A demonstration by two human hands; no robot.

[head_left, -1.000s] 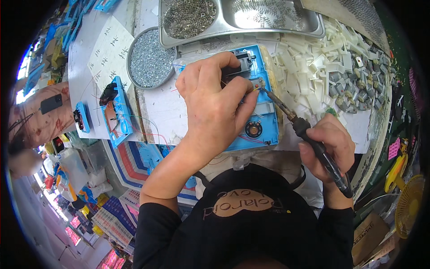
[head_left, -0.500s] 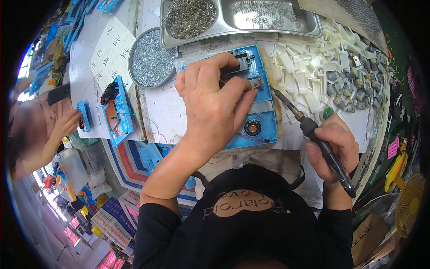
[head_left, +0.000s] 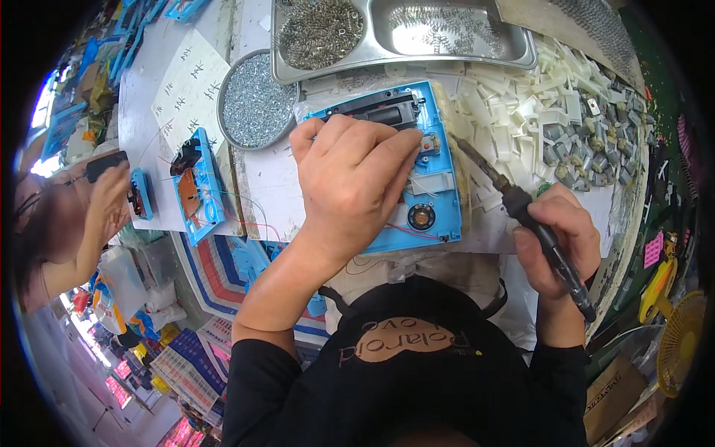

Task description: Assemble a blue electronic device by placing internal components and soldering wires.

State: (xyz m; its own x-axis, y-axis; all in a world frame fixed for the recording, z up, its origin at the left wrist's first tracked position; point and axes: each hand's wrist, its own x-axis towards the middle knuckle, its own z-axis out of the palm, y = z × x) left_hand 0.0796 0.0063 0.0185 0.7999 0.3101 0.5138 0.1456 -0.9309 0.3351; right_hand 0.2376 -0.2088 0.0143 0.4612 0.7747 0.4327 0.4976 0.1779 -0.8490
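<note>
In the head view, the blue case (head_left: pixel 445 201) lies on the table (head_left: pixel 272 190), a round speaker (head_left: pixel 421 217) near its lower right corner. The left hand (head_left: pixel 350 175) is over the case, thumb and forefinger pressed together; what they pinch, if anything, is hidden. The right hand (head_left: pixel 575 231) is curled round a soldering iron (head_left: pixel 519 203), its tip just beside the case's right edge.

blue casing (head_left: pixel 445 203) | open, flat | dark soldering iron (head_left: pixel 518 203) | slanted, beside casing
</note>
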